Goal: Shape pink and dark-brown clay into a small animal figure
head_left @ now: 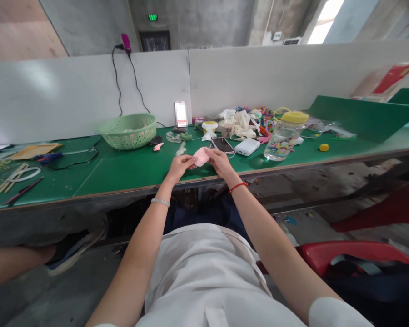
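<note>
Pink piece [201, 157]: being held up between both hands, near the front edge of the green table [132, 170]; whether it is touching the tabletop cannot be told.
Left hand [181, 167]: pinching the piece at its left side, thumb and fingers closing on it with only the soft material between them.
Right hand [220, 161]: gripping the opposite side, the fingers bending inward and closing on the edge; some fingertips are hiding from view.
Wristwear: a pale bangle [160, 202] encircling the left wrist, a red band [237, 186] the right.
Beyond the right hand: a phone [222, 145] lying flat, a white block [247, 147] resting just beside it, and a clear bottle [280, 141] standing upright farther right.
Right of the bottle: a yellow cap [324, 147] lying on the table.
Left of the hands: a green basket [126, 137] standing near the partition [85, 91], a pink scrap [158, 146] lying close by.
Back of table: a bright screen [181, 114] standing upright before the partition; a tub [209, 126] sitting to its right.
Table's left end: a white ring [34, 173] lying across thin sticks [12, 178].
Below: a red chair [354, 250] standing at right; another person's shoe [75, 252] showing at left.
</note>
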Available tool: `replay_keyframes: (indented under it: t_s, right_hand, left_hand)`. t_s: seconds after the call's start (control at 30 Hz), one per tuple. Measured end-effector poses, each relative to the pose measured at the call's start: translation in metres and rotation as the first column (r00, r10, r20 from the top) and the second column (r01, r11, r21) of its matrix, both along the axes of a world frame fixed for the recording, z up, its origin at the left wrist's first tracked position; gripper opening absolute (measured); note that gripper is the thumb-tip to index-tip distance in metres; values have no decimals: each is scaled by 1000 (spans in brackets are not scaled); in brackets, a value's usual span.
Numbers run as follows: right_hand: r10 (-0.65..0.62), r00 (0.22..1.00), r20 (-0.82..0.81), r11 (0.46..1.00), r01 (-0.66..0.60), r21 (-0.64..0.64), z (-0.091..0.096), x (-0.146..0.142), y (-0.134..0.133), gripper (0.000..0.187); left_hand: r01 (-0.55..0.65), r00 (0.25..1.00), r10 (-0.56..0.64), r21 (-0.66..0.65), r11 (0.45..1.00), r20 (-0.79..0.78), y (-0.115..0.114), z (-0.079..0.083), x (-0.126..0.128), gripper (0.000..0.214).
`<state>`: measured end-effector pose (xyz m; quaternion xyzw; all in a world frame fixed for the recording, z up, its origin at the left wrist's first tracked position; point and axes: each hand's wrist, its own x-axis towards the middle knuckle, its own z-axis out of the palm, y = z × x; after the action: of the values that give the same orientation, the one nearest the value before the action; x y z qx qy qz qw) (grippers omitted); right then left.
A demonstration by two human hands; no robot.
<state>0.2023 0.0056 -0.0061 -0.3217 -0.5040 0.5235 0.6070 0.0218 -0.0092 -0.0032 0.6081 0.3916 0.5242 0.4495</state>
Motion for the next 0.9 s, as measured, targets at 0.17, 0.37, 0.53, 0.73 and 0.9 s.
replay_keyframes:
  t_s: [0.17,0.37,0.53,0.73,0.9]
  right_hand:
    - [15,999,34,1000,-15,-1,1,-2,-3,51]
    - [-2,999,47,1000,2,-4,0,-2,-1,53]
    - [-23,999,36,1000,23,3,0,-2,1,55]
    - [-11,998,66,1000,10,19,-1,-4,-1,54]
    - [-6,997,81,1000,4,24,-2,-4,0,54]
  left_hand:
    - [-12,1000,12,33,999,-8,1,0,-3,40]
    - [-52,999,52,45,998,-10,4,-2,0,41]
    - [-91,996,91,54,994,4,9,-6,3,42]
    - [-135,991,135,100,986,4,8,-8,3,39]
    - [-143,989,144,126,982,-4,5,-7,2,28]
